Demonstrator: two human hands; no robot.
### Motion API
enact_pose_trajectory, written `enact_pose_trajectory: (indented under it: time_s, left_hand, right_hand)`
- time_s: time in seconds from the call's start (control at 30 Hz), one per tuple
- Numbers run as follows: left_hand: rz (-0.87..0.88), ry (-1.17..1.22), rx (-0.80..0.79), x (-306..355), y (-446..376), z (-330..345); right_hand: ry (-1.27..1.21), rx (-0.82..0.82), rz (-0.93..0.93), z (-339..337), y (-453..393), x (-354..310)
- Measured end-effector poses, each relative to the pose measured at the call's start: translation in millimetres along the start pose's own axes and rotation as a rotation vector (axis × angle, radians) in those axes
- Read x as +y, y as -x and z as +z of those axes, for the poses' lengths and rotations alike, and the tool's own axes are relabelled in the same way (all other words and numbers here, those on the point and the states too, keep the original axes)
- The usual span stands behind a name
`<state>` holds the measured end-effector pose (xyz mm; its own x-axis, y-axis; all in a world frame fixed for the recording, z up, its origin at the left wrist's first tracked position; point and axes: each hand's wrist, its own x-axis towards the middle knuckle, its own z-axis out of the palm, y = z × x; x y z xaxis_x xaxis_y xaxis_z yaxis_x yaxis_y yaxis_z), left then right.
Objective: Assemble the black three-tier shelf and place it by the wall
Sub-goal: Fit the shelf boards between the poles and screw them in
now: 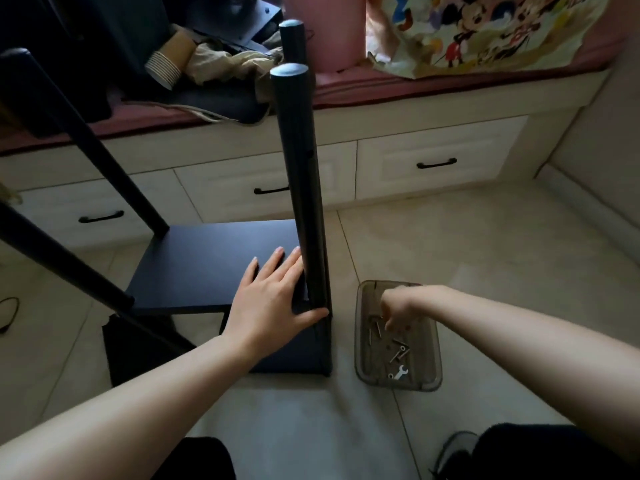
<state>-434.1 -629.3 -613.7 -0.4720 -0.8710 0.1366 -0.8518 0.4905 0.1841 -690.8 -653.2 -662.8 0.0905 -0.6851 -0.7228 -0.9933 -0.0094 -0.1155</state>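
Note:
The black shelf stands on the floor with round black posts rising from it. One board (207,265) sits above a lower board (298,355). My left hand (270,299) lies flat with straight fingers on the upper board, its thumb against the foot of the near right post (301,188). A second right post (293,43) stands behind it, and two more posts (76,133) slant at the left. My right hand (398,306) reaches down into a translucent tray (433,375) of screws (375,329), fingers curled among them; whether it holds one is unclear. A small wrench (400,372) lies in the tray.
A window seat with cream drawers (436,164) runs along the back, holding paper cups (166,64), cloth and a pink bucket (325,29). A wall (602,140) rises at right. A black cable (10,313) lies at left. My knees and a shoe (457,452) are at the bottom edge.

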Motion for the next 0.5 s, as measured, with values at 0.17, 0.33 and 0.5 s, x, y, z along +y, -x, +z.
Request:
enact_pose_trajectory:
  time_s: [0.17, 0.33, 0.5]
  left_hand:
    - [0.012, -0.067, -0.026, -1.1, -3.4, -6.2]
    - [0.027, -0.058, -0.018, -3.8, -2.2, -6.3]
    - [0.056, -0.039, 0.058, -6.0, 0.9, 0.7]
  right_hand:
    - [-0.219, 0.037, 0.07, 44.0, -56.2, 6.2]
    - [-0.4, 0.106, 0.169, 89.4, -99.2, 23.1]
    - [-0.508, 0.184, 0.214, 102.8, -123.5, 33.0]
